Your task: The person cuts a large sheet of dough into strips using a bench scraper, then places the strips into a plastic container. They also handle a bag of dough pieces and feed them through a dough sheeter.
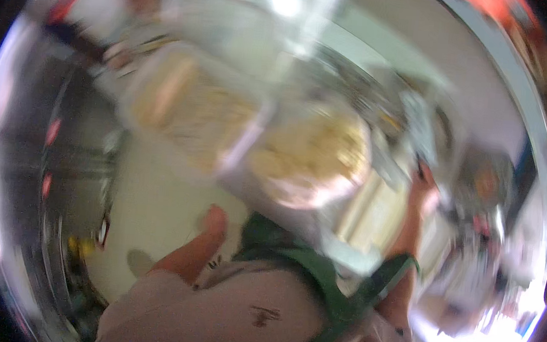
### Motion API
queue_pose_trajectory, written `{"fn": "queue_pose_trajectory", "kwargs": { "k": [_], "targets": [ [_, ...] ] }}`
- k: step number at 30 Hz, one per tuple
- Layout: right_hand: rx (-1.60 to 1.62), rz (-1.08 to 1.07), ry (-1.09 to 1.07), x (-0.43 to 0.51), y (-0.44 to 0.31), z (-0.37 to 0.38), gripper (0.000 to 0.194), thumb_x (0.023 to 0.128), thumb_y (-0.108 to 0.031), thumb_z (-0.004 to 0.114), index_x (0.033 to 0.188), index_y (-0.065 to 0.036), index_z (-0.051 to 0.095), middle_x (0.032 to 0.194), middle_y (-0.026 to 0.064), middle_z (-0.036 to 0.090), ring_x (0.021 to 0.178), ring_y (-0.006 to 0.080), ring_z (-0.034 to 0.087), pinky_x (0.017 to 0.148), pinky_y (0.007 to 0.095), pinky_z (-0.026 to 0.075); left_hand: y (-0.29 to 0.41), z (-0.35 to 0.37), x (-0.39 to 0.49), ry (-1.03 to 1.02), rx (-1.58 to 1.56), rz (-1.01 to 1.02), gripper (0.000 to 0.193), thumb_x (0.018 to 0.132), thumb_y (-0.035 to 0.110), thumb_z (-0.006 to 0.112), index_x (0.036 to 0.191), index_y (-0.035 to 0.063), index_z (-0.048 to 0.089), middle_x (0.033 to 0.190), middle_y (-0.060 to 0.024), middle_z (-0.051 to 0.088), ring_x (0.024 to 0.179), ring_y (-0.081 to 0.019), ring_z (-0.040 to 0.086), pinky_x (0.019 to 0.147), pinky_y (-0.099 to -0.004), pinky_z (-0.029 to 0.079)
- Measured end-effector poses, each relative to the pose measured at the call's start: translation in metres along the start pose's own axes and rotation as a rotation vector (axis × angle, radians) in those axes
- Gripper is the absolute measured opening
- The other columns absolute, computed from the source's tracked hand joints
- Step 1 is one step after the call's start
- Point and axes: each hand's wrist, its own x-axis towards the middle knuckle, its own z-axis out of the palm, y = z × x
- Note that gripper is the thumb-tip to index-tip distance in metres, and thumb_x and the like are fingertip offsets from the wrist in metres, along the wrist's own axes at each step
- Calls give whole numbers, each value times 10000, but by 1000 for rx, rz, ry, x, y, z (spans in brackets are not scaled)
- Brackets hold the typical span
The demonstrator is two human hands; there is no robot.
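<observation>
My right hand (425, 185) reaches out at the right and is closed around the dark handle of a utensil. A pale, blade-like shape (419, 122) extends beyond that hand, too blurred to name exactly. My left hand (215, 220) hangs low in front of my body, apart from the containers; blur hides its fingers, and I see nothing in it. Ahead of me stands a round metal bowl (300, 199) of yellowish food pieces (321, 146). To its left is a rectangular tub (246, 142) with similar pale yellow food (205, 117).
Another person's hand (118, 56) is near the tub's far left corner. Pale boards or trays (372, 207) lie right of the bowl. A dark metal unit (80, 151) lines the left side, beside the pale floor (165, 196). Strong motion blur covers the scene.
</observation>
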Motion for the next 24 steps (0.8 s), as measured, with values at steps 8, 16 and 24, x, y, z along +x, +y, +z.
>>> {"fn": "queue_pose_trajectory", "kwargs": {
  "k": [8, 16, 24],
  "targets": [
    [-208, -315, -126, 93, 55, 48, 397, 976, -310, 658, 1308, -97, 701, 1308, 133, 700, 1145, 327, 686, 981, 399, 525, 124, 91, 56, 314, -471, -552, 237, 902, 262, 615, 934, 55, 724, 936, -164, 718, 934, -356, 692, 789, -502, 549],
    [-53, -586, -431, 66, -54, 116, 509, 982, -312, 650, 1418, -55, 597, 1419, 168, 620, 1261, 306, 621, 1058, 389, 480, 147, -35, 4, 358, -884, -836, 434, 1028, 364, 423, 1008, 11, 674, 1055, -239, 695, 1007, -453, 671, 892, -575, 531],
    [99, -756, -567, 38, -126, 174, 529, 981, -299, 649, 1441, -50, 570, 1450, 166, 594, 1288, 299, 600, 1078, 393, 465, 145, -41, 5, 424, -873, -760, 453, 1028, 347, 406, 1066, -17, 673, 1099, -248, 680, 1068, -437, 652, 937, -555, 509]
  ]
}}
